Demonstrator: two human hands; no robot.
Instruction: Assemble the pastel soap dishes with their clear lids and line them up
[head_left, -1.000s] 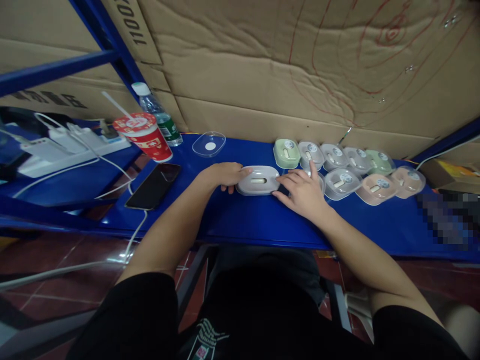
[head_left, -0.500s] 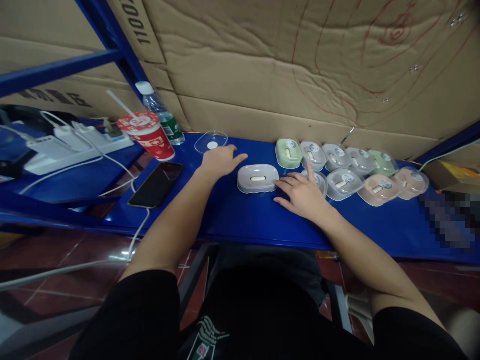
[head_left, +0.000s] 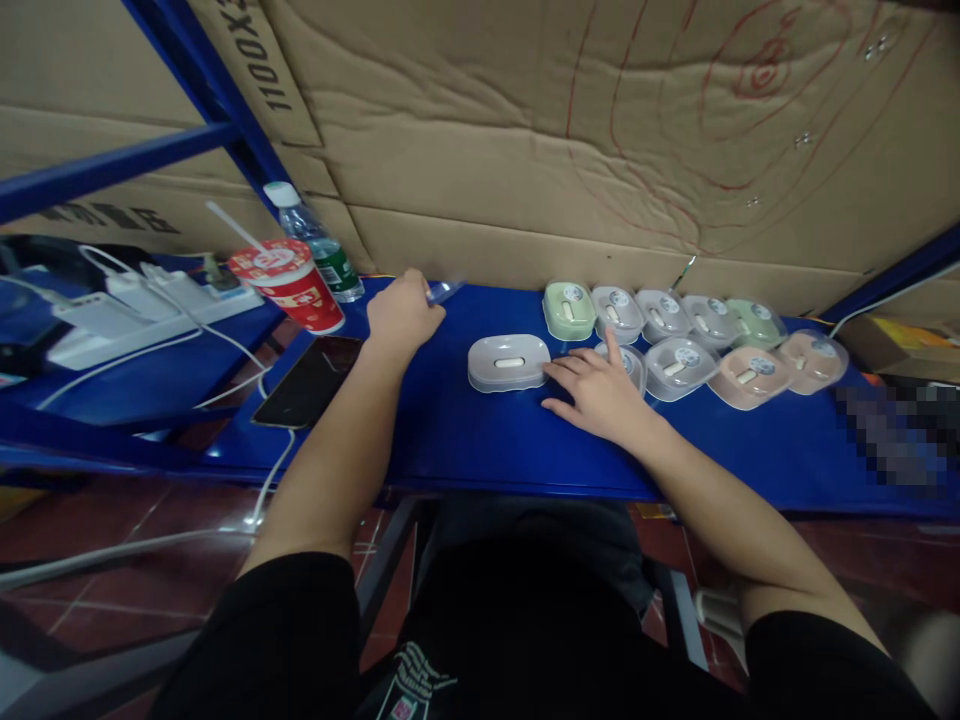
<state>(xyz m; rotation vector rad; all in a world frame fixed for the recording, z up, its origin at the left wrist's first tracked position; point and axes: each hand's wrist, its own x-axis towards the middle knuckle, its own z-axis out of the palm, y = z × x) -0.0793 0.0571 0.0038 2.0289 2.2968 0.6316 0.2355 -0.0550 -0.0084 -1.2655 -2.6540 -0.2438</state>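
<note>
Near edge: blue metal tabletop [head_left: 480, 450]. Just beyond, right hand [head_left: 598, 398], palm down, fingers loosely spread, gripping nothing; fingertips seemingly touching right end of pale grey rounded plastic box [head_left: 491, 378]. Lying flat between both hands, with white capsule-shaped piece [head_left: 510, 363] in top slot; no clear dome or sticker visible over it. Off left: dark flat phone [head_left: 304, 382], partly behind left forearm. Off right: front row of four clear-lidded boxes [head_left: 681, 370], grey and peach, nearest partly covered by right hand. Behind: back row of five more [head_left: 664, 318], green and grey. Farther left: left hand [head_left: 405, 318], fingers curled, apparently pinching clear plastic lid [head_left: 448, 290], tilted nearly edge-on; fingertips hidden, exact grip impossible to tell. Beyond: red-and-white cup with straw [head_left: 304, 298], green-labelled clear bottle [head_left: 337, 268], brown cardboard wall [head_left: 450, 180]. Progress, judging by lids: nine covered, apparently done; pale grey one uncovered, apparently outstanding.
</note>
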